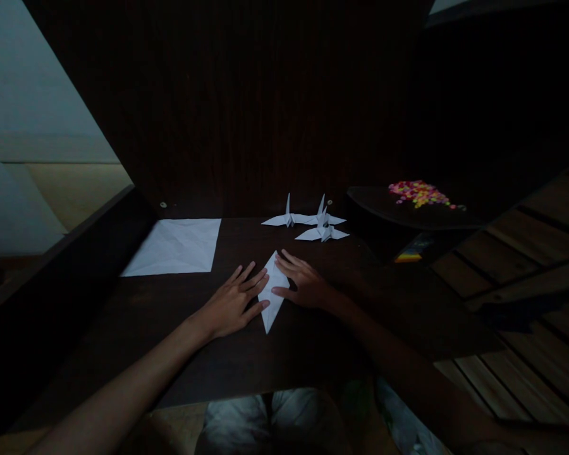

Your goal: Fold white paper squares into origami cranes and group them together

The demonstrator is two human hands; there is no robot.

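Note:
A white sheet of paper folded into a long diamond [274, 292] lies on the dark tabletop between my hands. My left hand [237, 298] rests flat with spread fingers, its fingertips and thumb on the diamond's left edge. From the other side, my right hand [303, 280] lays its fingertips near the top point and its thumb on the right edge, fingers apart. Behind them stand several-pointed folded paper cranes: one on the left [289, 218], one in front on the right [323, 233], and another partly hidden behind that.
A creased, unfolded white sheet [175, 246] lies at the left of the dark tabletop [208, 373]. On the right, a rounded shelf [379, 205] carries a heap of small colourful pieces [418, 193]. A tall dark panel [246, 107] rises at the back, and a raised side board [61, 253] borders the left.

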